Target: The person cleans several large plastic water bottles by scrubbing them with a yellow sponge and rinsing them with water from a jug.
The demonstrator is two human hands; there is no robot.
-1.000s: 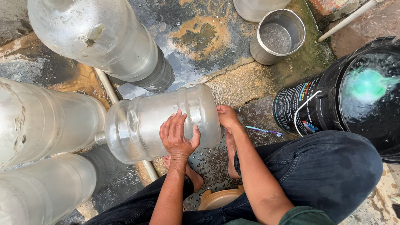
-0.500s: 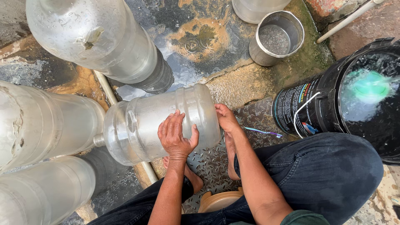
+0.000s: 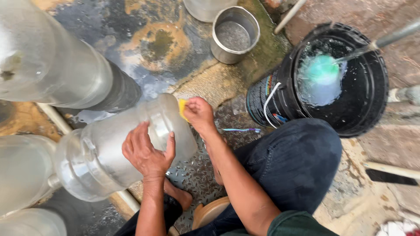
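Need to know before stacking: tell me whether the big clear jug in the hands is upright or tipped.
Tipped: the jug lies on its side, neck pointing left, under the left hand; the right hand presses a yellow sponge at its base.

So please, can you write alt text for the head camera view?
A seated person steadies a large clear water jug lying on its side with the left hand, while the right hand presses a yellow sponge against it, beside a black bucket of water.

Dark blue jeans (image 3: pixel 288 170), dark green sleeve (image 3: pixel 293 223), bare forearms, bare feet
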